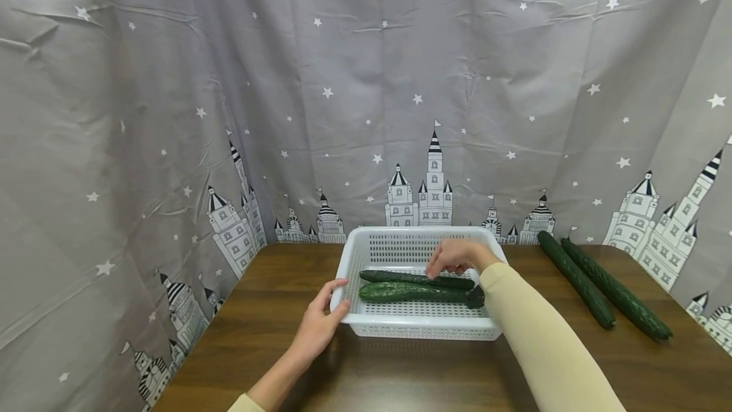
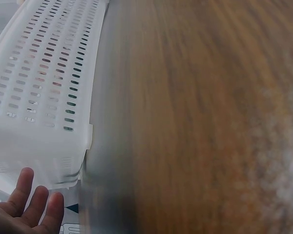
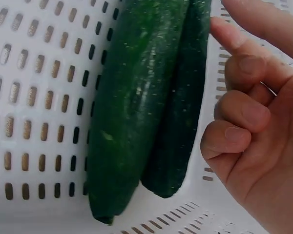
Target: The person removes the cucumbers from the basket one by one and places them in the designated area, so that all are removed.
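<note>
Cream sleeve (image 1: pixel 543 336) nearest the head camera, crossing the right edge of the white basket (image 1: pixel 423 319). Right hand (image 1: pixel 457 256) above the basket's interior, fingers loosely bent, holding nothing. Front cucumber (image 1: pixel 412 292) and rear cucumber (image 1: pixel 389 276) lie side by side inside the basket; two more cucumbers (image 1: pixel 577 281) rest right of it on the wooden table (image 1: pixel 400 374). Left hand (image 1: pixel 314 323) touches the basket's near-left corner. Left wrist view: three fingers extended, slightly spread, outside the basket's end wall. Right wrist view: index fingertip beside the basket's rear cucumber, contact unclear; other fingers curl.
</note>
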A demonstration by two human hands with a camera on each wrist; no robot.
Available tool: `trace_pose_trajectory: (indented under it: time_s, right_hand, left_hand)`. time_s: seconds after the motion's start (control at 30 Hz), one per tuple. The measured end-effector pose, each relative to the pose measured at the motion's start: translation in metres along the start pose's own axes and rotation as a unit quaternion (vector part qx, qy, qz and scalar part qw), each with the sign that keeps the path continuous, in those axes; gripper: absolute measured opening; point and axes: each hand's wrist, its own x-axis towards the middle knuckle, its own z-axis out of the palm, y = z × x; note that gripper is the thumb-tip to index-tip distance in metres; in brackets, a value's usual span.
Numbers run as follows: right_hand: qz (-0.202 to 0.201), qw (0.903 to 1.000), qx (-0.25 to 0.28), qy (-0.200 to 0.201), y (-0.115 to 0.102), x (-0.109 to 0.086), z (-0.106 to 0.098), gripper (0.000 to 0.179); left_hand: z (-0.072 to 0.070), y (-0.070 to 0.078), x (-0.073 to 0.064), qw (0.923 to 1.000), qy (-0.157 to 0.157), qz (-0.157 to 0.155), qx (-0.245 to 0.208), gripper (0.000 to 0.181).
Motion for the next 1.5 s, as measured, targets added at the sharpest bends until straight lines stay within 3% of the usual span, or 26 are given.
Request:
trace_pose_trajectory:
  time_s: [0.6, 1.1, 1.5]
  right_hand:
    - [0.028, 0.9963, -0.071, 0.04, 0.01, 0.008, 0.01, 0.025]
    - [-0.022, 0.9938, -0.089, 0.062, 0.018, 0.012, 0.011, 0.024]
    - [-0.034, 0.9874, -0.099, 0.118, 0.02, 0.015, 0.011, 0.028]
  left_hand:
    - [-0.002, 0.004, -0.002, 0.9999, -0.01, 0.011, -0.004, 0.041]
    - [-0.002, 0.004, -0.003, 1.0, -0.006, 0.006, 0.004, 0.042]
    - [-0.002, 0.002, -0.002, 0.9999, -0.008, 0.0, 0.015, 0.041]
